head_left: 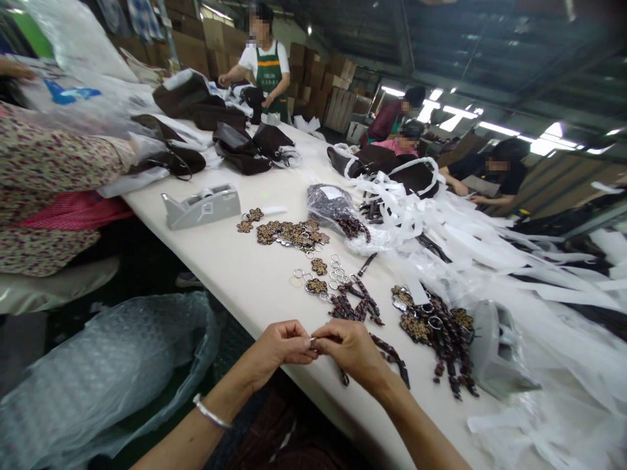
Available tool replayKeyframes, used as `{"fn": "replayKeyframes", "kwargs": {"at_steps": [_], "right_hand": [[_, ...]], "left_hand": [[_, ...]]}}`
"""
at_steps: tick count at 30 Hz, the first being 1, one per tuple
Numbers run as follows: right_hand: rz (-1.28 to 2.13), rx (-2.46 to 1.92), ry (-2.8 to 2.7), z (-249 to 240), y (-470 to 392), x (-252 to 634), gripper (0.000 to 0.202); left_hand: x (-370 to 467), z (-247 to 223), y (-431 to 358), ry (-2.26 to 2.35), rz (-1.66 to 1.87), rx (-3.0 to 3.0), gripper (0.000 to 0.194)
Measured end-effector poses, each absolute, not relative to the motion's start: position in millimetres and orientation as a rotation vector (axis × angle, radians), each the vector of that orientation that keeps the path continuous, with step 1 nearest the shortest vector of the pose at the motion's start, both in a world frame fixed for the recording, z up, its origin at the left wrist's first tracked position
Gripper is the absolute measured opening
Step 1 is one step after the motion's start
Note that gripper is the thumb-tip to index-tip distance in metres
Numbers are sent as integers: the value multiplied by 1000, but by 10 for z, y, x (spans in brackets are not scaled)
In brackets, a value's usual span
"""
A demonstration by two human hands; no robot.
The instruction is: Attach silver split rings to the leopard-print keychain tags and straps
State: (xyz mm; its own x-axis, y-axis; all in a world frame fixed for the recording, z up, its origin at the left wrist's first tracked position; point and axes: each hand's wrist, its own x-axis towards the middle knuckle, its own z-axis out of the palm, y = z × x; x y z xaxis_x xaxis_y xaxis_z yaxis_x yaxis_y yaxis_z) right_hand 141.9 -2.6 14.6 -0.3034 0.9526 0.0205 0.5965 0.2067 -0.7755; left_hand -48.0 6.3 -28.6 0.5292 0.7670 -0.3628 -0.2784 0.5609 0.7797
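My left hand (285,343) and my right hand (350,344) meet at the table's front edge, both closed in a pinch. Between their fingertips shows a small silvery metal ring (312,340), mostly covered by the fingers. The end of a dark beaded strand (345,376) shows below my right hand; whether I hold it cannot be seen. Just beyond lie more beaded strands (355,302), loose metal rings (336,269) and flower-shaped leopard-print charms (317,286). To the right, a bunch of finished-looking charms with strands (434,326) rests on the table.
A grey tape dispenser (203,205) stands at the left edge, another (497,349) at the right. Farther back are a charm pile (289,233), a plastic bag of beaded strands (329,203), dark bags (249,147) and white strips (470,241). Co-workers surround the table; bubble wrap (102,372) lies lower left.
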Motion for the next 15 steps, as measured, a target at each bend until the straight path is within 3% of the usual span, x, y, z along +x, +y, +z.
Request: {"fn": "replayKeyframes", "kwargs": {"at_steps": [3,9,12,15], "right_hand": [[989,-1441,-1889,109,124,1444,12],[314,-1604,-2176,-48,665,1412,26],[297,-1641,-2276,-153,897,1341,40],[312,-1681,-2336,-246,1027,1285,39]], "left_hand": [[-518,-310,83,770,730,685,26],[-536,-281,110,801,799,660,31],[-537,-240,117,787,824,649,32],[-539,-220,123,786,848,643,32]]}}
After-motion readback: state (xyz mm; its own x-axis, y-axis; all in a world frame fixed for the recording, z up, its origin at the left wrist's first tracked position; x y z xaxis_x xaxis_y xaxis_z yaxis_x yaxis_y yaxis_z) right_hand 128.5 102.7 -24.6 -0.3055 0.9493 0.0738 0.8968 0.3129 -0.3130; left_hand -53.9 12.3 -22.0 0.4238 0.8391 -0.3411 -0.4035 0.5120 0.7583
